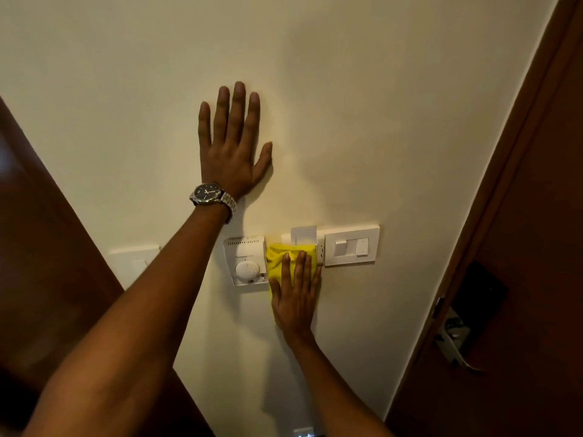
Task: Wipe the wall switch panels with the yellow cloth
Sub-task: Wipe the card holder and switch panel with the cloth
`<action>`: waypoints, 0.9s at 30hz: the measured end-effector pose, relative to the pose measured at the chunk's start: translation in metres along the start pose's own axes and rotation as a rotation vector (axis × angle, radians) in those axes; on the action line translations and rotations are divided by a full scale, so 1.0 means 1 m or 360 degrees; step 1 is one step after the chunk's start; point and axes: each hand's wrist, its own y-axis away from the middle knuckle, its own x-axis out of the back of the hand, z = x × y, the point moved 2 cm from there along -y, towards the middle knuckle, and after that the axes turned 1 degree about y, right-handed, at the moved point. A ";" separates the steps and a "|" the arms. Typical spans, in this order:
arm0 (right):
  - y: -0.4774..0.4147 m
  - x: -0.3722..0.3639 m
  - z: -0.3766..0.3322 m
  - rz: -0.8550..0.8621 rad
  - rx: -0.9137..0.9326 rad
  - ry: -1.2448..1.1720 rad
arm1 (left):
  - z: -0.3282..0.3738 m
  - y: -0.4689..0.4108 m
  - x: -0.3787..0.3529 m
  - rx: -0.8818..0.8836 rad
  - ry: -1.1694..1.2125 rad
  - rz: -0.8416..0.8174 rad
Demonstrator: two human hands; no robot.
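Head view: cream wall (378, 121), left hand (233, 152) flat, right hand (295, 298) flat-pressing yellow cloth (277, 257).

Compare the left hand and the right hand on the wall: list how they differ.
The left hand lies bare and flat on the plain wall, high above the panels; the right hand presses the yellow cloth lower down, between the thermostat and the switch panel. The left wrist wears a watch; the right wrist is bare. Both have straight fingers pointing up.
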 end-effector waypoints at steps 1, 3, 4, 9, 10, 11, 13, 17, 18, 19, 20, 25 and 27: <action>0.009 -0.003 0.007 -0.0011 0.0029 0.0013 | -0.001 0.000 0.001 -0.0001 -0.0002 0.0002; 0.024 -0.008 0.023 -0.0018 0.0070 0.0072 | 0.000 0.002 0.001 -0.0010 -0.0002 0.0000; 0.026 -0.012 0.026 -0.0014 0.0066 0.0090 | 0.000 0.001 0.002 -0.0017 0.0000 0.0002; 0.013 -0.011 0.010 -0.0024 0.0027 0.0074 | -0.001 0.002 -0.004 -0.0013 0.0006 0.0042; 0.005 -0.009 0.006 -0.0016 0.0026 0.0046 | -0.002 0.002 -0.005 -0.0021 -0.0008 0.0052; -0.002 -0.007 0.004 -0.0015 0.0021 0.0016 | -0.002 0.002 -0.007 -0.0024 -0.0019 0.0055; -0.011 -0.005 0.007 -0.0023 0.0029 -0.0010 | -0.002 0.001 -0.006 -0.0007 -0.0015 0.0044; 0.021 -0.007 0.028 -0.0137 0.0059 -0.0008 | -0.001 0.002 -0.004 -0.0015 -0.0004 0.0027; 0.022 -0.006 0.031 -0.0162 0.0054 -0.0039 | -0.001 0.001 -0.003 -0.0010 -0.0005 0.0038; 0.017 -0.003 0.030 -0.0159 0.0057 -0.0058 | -0.001 0.002 -0.002 0.0000 -0.0003 0.0052; 0.007 0.001 0.029 -0.0141 0.0058 -0.0077 | -0.001 0.002 -0.002 0.0000 0.0003 0.0064; -0.027 0.010 0.027 -0.0037 0.0014 -0.0103 | -0.001 0.001 -0.007 0.0008 0.0025 0.0069; -0.006 0.005 0.036 -0.0081 -0.0011 -0.0059 | -0.001 0.003 -0.008 0.0004 0.0016 0.0056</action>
